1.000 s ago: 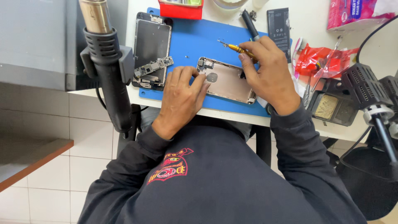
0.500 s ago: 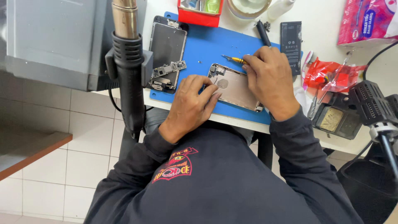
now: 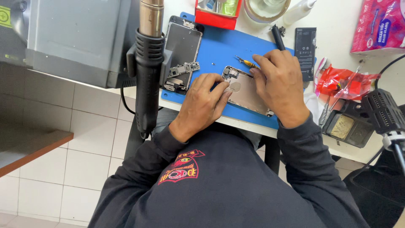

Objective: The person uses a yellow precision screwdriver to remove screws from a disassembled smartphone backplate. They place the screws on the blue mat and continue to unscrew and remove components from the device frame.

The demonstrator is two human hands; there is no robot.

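Note:
A rose-gold phone housing (image 3: 247, 93) lies back-up on a blue work mat (image 3: 219, 46). My left hand (image 3: 202, 101) presses on its left end, fingertips on the housing. My right hand (image 3: 278, 86) rests over the housing's upper right part and grips a small yellow-handled screwdriver (image 3: 247, 63), its tip near the housing's top edge. Both sleeves are dark, and a red emblem shows on the sweatshirt below.
A black hot air gun (image 3: 147, 71) hangs at the mat's left edge by a grey box (image 3: 80, 38). A phone screen (image 3: 182, 42) and circuit board (image 3: 182, 71) lie on the mat. A red tray (image 3: 217, 14), tape roll (image 3: 265, 8), black battery (image 3: 306, 50), red wrappers (image 3: 341, 82) and an iron stand (image 3: 346, 126) surround it.
The view has shifted, so the bench sits lower and further right in the frame. Both hands stay on the phone housing, and the right hand keeps the screwdriver.

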